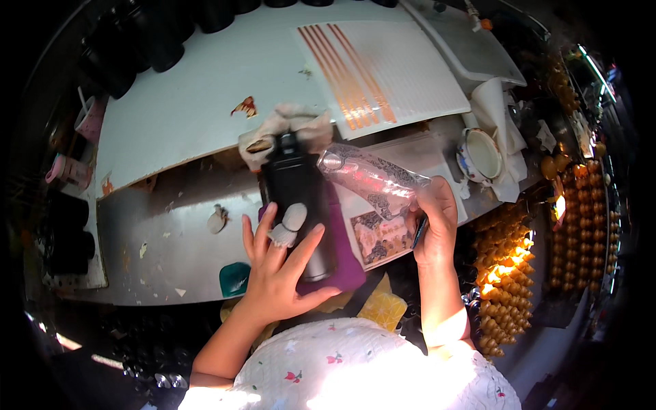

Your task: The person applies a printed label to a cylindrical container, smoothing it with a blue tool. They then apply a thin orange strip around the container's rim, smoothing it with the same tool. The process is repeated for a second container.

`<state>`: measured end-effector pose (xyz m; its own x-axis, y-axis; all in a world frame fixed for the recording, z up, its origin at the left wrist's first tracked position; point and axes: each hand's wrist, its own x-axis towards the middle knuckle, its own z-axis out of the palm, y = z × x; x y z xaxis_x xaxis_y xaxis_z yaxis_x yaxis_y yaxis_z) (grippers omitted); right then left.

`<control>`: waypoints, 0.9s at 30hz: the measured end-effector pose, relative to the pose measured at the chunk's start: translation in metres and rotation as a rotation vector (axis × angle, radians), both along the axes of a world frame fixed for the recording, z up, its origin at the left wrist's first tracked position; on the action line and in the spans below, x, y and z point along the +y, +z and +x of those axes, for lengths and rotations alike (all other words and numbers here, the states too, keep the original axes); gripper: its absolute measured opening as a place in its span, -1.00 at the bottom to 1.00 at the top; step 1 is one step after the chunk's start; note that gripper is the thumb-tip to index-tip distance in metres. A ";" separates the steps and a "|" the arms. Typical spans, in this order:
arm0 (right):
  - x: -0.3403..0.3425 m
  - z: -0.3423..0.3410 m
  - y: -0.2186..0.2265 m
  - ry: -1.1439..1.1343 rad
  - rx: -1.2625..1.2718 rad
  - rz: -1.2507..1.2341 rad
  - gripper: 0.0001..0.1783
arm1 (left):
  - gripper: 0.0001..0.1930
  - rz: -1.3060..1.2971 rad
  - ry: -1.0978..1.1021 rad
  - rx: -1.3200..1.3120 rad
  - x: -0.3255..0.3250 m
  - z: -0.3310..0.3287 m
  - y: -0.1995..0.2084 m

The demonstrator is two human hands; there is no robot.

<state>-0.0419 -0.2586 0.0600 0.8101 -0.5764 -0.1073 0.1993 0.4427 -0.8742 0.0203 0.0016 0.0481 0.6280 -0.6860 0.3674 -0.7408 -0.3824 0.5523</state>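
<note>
A black bottle [294, 181] with a narrow neck lies in front of me on a purple cloth [348, 256]. Over its lower part, my left hand [277, 277] has its fingers spread, and a white padded wrap [290, 222] sits around one of them. Whether the fingertips touch the bottle I cannot tell. My right hand [437, 222] is closed on the edge of a clear film [372, 179] with a dark lacy pattern. The film's far end reaches the bottle's right side. A small dark flat piece [419, 232] also shows at my right fingers.
A crumpled whitish cloth [314, 128] lies behind the bottle. Patterned sheets [383, 239] lie beneath the film. Copper-coloured strips [328, 61] rest on a white board. An enamel cup [480, 156] stands right; black containers [154, 37] line the back left. A teal piece [234, 279] lies by the front edge.
</note>
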 end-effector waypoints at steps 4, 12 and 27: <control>-0.096 0.024 0.030 -0.180 0.065 -0.179 -0.91 | -0.21 0.137 -0.013 -0.190 -0.007 0.004 -0.018; -0.336 0.156 0.132 -0.876 0.150 -1.411 -0.84 | -0.22 0.014 -0.017 -0.229 0.010 0.009 -0.048; -0.391 0.294 0.010 0.101 1.215 -1.894 -0.76 | -0.70 -0.165 -0.039 -0.355 0.020 0.009 -0.077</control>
